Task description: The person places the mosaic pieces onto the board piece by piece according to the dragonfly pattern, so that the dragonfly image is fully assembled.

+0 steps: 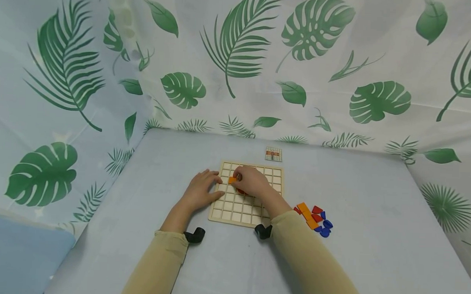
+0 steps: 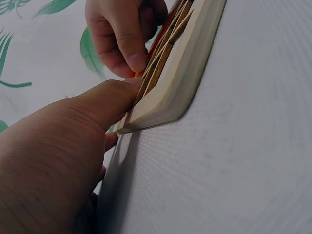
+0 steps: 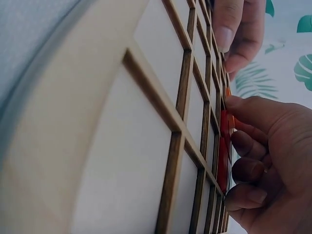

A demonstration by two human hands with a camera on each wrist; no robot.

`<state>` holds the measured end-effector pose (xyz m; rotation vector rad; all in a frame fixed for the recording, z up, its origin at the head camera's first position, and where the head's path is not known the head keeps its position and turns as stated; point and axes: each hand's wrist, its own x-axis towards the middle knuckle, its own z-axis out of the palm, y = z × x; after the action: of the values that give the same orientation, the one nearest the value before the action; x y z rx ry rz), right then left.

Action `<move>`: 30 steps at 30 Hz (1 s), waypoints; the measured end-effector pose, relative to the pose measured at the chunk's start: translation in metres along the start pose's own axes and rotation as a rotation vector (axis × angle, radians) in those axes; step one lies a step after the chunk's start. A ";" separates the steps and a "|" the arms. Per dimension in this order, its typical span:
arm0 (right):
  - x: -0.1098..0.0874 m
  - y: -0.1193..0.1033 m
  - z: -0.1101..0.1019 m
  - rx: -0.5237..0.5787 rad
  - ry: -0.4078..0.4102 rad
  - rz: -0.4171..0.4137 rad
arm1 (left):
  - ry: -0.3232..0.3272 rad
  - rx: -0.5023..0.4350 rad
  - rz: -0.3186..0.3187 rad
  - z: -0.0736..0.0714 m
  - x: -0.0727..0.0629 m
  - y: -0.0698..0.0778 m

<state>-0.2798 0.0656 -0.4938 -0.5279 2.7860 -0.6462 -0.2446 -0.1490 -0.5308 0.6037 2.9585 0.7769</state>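
Note:
A square wooden grid board [image 1: 226,211] with pale cells lies on the table. My right hand [image 1: 251,181] is over its upper left part, thumb and fingers pinching a small orange tile [image 1: 232,180] at the grid. Red pieces [image 3: 224,165] sit in cells beneath that hand, partly hidden by it in the head view. My left hand [image 1: 199,191] rests at the board's left edge, its fingers spread. In the left wrist view the left thumb [image 2: 105,100] touches the wooden rim.
Right of the board lie loose orange strips [image 1: 305,211], red pieces [image 1: 317,209] and blue pieces [image 1: 326,232]. A small patterned card [image 1: 273,154] lies behind the board. Leaf-printed cloth [image 1: 237,104] hangs at the back and sides.

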 end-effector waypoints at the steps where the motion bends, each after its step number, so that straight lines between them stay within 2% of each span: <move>1: 0.000 0.000 0.000 -0.001 0.001 0.001 | 0.002 0.000 0.002 0.000 0.000 0.000; 11: -0.001 0.001 -0.001 -0.013 0.008 -0.005 | 0.007 0.004 0.001 0.003 0.002 -0.003; 17: -0.009 0.002 -0.009 0.024 0.028 -0.006 | 0.012 -0.001 -0.001 0.004 0.001 -0.002; 23: -0.025 0.015 -0.030 0.060 0.072 -0.010 | 0.005 -0.007 -0.014 0.004 0.000 0.000; 30: -0.056 0.046 -0.058 0.039 0.125 -0.022 | 0.004 0.000 -0.013 0.003 0.000 0.001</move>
<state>-0.2594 0.1484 -0.4569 -0.5282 2.8803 -0.7607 -0.2438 -0.1471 -0.5326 0.5830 2.9630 0.7776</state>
